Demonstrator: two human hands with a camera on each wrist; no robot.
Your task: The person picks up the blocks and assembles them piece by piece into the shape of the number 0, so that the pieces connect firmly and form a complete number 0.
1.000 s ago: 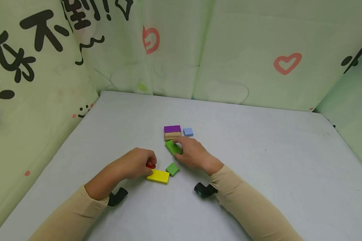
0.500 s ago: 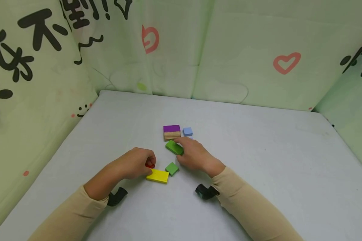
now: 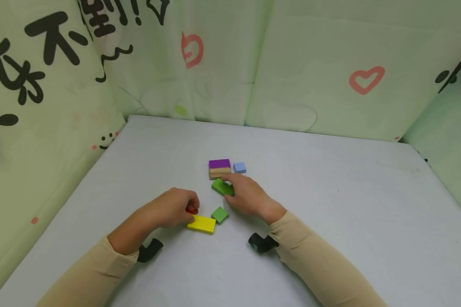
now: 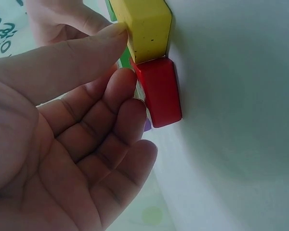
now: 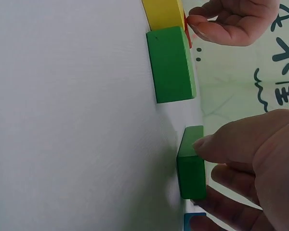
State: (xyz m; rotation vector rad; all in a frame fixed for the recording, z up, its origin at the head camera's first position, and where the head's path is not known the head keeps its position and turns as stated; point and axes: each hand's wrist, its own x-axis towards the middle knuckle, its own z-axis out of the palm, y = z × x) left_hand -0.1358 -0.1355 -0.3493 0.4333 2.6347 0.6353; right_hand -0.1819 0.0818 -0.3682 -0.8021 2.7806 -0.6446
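Note:
My left hand [image 3: 175,209], loosely bent, touches the yellow block [image 3: 202,224] with its thumb in the left wrist view. Its other fingertips rest by the red block [image 4: 160,91], which adjoins the yellow one and is mostly hidden in the head view. With thumb and fingers my right hand [image 3: 249,198] holds the long green block [image 3: 222,186] at table level, set at a slant. A smaller green block [image 3: 220,215] touches the yellow block's right end. Just beyond the held block sits a purple-topped block with a wood-coloured front [image 3: 220,167].
A light blue block [image 3: 240,167] lies right of the purple-topped one. All stand on a white table [image 3: 330,213], enclosed at the back and sides by pale green printed cloth [image 3: 292,64]. Black wrist cameras [image 3: 262,243] hang under both forearms.
My right hand has turned the long green block slightly, so it lies flatter across and a little further right. The left hand, the yellow block and the smaller green block have not moved.

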